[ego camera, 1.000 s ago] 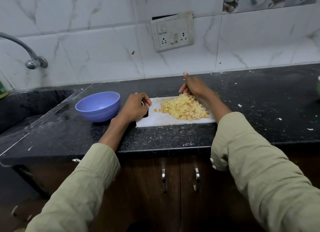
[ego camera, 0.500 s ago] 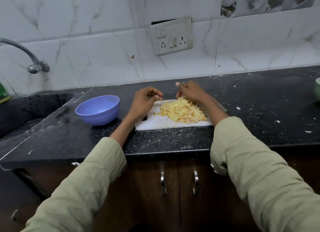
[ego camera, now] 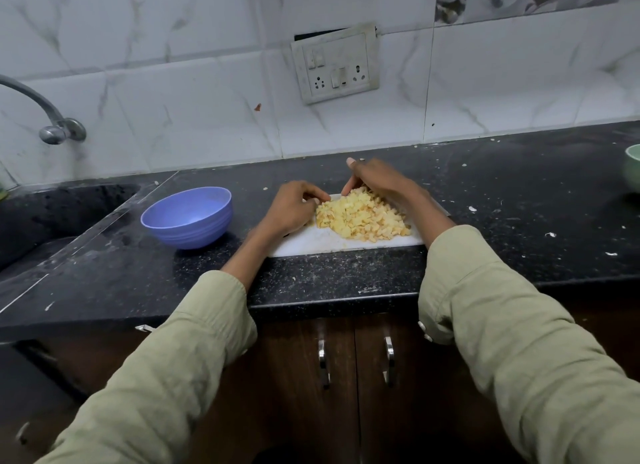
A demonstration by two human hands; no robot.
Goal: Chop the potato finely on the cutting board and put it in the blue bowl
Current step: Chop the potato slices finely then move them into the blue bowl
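A heap of finely chopped potato point(ego camera: 362, 218) lies on the white cutting board point(ego camera: 311, 242) on the black counter. My left hand point(ego camera: 292, 209) sits on the board's left part, with curved fingers touching the heap's left edge. Curving round the far right side of the heap is my right hand point(ego camera: 382, 183), its thumb pointing up and its fingers partly hidden behind the pieces. The two hands press in on the heap from both sides. The blue bowl point(ego camera: 187, 218) stands empty on the counter, just left of the board.
A sink point(ego camera: 41, 221) with a tap point(ego camera: 52, 124) lies at the far left. A green cup point(ego camera: 633, 167) shows at the right edge. A socket plate point(ego camera: 334, 63) is on the tiled wall. Small scraps dot the counter right of the board.
My left hand let go of the board's left end and moved right to the heap's edge. My right hand came in closer round the far side, tightening the heap.
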